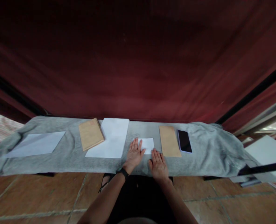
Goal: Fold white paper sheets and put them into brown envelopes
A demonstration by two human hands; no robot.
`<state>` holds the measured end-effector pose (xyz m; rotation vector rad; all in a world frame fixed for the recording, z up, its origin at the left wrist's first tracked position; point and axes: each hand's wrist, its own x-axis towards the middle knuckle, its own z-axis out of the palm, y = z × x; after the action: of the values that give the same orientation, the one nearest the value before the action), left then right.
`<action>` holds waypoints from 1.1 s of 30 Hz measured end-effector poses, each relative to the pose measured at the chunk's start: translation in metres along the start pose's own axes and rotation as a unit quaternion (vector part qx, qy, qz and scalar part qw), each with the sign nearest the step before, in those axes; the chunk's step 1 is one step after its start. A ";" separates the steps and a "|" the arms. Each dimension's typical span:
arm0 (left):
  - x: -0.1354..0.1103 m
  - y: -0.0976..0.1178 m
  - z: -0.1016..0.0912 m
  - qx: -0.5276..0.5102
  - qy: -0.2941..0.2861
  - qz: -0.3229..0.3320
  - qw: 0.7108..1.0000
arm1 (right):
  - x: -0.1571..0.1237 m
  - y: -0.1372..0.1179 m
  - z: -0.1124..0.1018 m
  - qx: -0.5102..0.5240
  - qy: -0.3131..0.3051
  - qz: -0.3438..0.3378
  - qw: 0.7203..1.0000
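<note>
While your left hand (134, 154) and right hand (159, 166) lie flat, grasping nothing, uneven pressure could skew the small white paper (148, 145).

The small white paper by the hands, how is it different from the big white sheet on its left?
The small white paper is much smaller than the big white sheet. The left hand lies partly over the small white paper, while a brown packet overlaps the left side of the big white sheet. Both are white and lie on the grey cloth.
</note>
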<state>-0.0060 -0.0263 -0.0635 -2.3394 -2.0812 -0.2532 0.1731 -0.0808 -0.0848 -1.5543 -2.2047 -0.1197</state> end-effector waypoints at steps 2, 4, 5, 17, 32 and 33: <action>-0.001 -0.001 -0.001 -0.004 -0.001 0.011 1.000 | 0.001 0.000 0.000 0.006 0.003 0.005 1.000; -0.002 -0.001 -0.002 -0.008 0.004 0.014 1.000 | 0.007 -0.002 0.000 0.012 0.003 0.016 1.000; -0.002 -0.001 -0.003 -0.009 0.007 0.015 1.000 | 0.012 -0.003 0.000 0.014 0.000 0.024 1.000; -0.002 -0.001 -0.003 -0.021 0.011 0.018 1.000 | 0.075 -0.007 0.022 0.010 -0.017 0.027 0.999; -0.001 -0.002 0.002 -0.023 0.006 0.017 1.000 | 0.045 -0.013 0.008 -0.028 -0.058 0.009 0.998; -0.002 -0.002 0.002 -0.024 0.006 0.017 1.000 | 0.038 -0.012 0.006 -0.028 -0.051 0.003 0.998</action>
<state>-0.0081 -0.0274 -0.0656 -2.3913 -2.0511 -0.3206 0.1499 -0.0497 -0.0729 -1.6312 -2.2930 -0.1014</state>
